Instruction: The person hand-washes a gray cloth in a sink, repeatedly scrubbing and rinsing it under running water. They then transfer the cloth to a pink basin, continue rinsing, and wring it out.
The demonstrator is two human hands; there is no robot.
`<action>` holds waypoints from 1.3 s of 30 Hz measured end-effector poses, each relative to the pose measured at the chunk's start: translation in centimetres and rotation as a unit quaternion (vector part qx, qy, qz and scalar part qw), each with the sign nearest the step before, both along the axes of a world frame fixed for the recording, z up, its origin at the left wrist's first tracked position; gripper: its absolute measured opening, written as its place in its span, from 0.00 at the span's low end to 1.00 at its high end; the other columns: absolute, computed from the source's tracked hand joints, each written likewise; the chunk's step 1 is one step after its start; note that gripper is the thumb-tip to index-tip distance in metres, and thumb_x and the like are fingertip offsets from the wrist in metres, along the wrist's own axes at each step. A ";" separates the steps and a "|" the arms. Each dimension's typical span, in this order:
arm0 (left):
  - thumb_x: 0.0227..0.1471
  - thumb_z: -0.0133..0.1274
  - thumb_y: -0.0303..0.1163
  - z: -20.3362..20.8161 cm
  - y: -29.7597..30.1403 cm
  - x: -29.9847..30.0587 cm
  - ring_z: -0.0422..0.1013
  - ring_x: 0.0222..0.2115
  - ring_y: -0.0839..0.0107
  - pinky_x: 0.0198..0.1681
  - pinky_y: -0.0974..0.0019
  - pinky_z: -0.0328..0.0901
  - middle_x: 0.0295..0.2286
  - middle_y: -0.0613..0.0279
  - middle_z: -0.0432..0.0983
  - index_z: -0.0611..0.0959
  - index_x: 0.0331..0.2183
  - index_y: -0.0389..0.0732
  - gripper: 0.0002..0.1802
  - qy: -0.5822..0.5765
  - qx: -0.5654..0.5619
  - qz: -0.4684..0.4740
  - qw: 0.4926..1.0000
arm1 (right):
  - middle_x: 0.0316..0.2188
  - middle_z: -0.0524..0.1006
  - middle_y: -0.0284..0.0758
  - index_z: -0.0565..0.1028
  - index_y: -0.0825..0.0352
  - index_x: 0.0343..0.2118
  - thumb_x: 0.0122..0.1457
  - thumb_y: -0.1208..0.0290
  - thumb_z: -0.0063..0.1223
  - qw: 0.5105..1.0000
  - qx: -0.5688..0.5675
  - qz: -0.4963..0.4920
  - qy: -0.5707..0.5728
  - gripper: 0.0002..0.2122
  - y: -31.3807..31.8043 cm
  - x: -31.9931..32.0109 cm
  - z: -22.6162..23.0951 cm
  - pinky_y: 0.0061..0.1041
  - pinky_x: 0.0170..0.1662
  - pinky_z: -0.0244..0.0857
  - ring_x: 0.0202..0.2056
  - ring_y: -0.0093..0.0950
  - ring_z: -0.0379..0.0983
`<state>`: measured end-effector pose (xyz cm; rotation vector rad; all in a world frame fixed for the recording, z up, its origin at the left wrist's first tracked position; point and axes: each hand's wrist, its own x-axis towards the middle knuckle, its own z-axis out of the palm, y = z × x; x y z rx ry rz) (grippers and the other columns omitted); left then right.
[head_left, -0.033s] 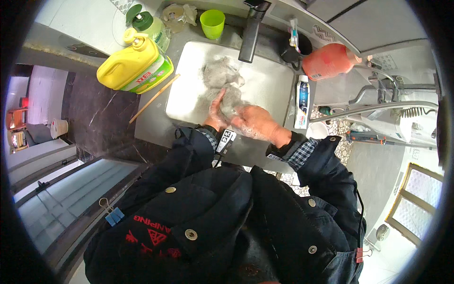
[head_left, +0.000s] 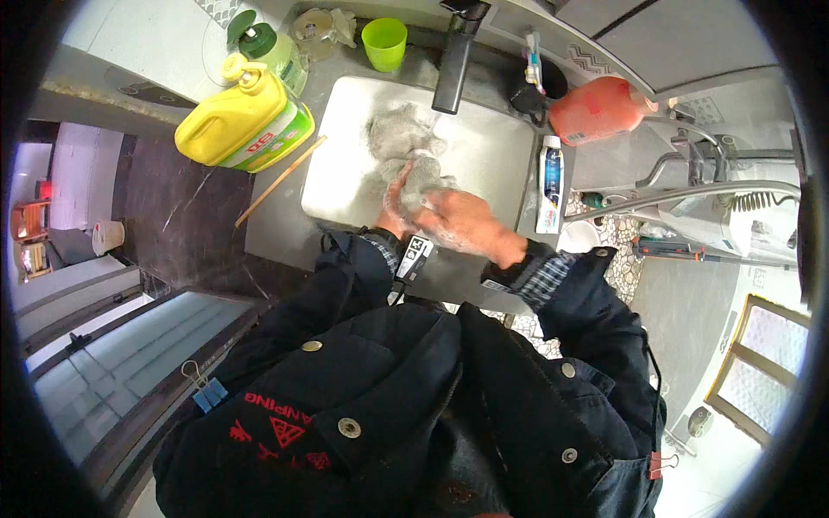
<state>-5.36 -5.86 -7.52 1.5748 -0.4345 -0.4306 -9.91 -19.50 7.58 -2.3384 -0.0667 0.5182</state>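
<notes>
Grey cloth (head_left: 401, 136) has shifted inside sink (head_left: 501, 155)

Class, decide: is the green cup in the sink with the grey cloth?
No, the green cup stands beyond the far edge of the sink holding the grey cloth.

Left hand (head_left: 395, 209) has one digit (head_left: 400, 179) stretched out forward, right hand (head_left: 466, 221) curls in close beside it, both forearms (head_left: 553, 278) angled inward.

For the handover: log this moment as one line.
left hand: touching grey fluffy cloth | right hand: sudsy, touching cloth | cloth: in white rectangular sink | dark angular tap: over sink
</notes>
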 end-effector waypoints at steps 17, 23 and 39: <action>0.52 0.50 0.51 6.8 0.8 1.9 0.46 0.57 0.45 0.57 0.44 0.49 0.55 0.55 0.47 0.48 0.59 0.48 0.42 0.574 -0.305 0.202 0.732 | 0.44 0.71 0.54 0.63 0.72 0.51 0.55 0.52 0.45 0.949 -0.159 -0.256 0.095 0.28 -11.6 8.1 -11.4 0.37 0.50 0.61 0.45 0.46 0.69; 0.48 0.52 0.55 4.5 1.8 1.4 0.45 0.57 0.44 0.56 0.38 0.47 0.58 0.56 0.42 0.45 0.61 0.53 0.48 0.632 -0.149 0.248 0.719 | 0.44 0.71 0.55 0.61 0.72 0.53 0.52 0.55 0.51 0.985 -0.165 -0.016 0.039 0.30 -3.5 4.3 -13.9 0.38 0.48 0.63 0.44 0.49 0.69; 0.52 0.49 0.35 3.8 0.0 1.5 0.70 0.37 0.60 0.43 0.64 0.65 0.35 0.52 0.74 0.71 0.46 0.38 0.20 -0.278 0.161 -0.037 0.946 | 0.35 0.73 0.52 0.74 0.71 0.38 0.55 0.47 0.43 0.979 0.014 -0.202 -0.033 0.26 3.1 1.5 -3.3 0.39 0.44 0.63 0.43 0.46 0.69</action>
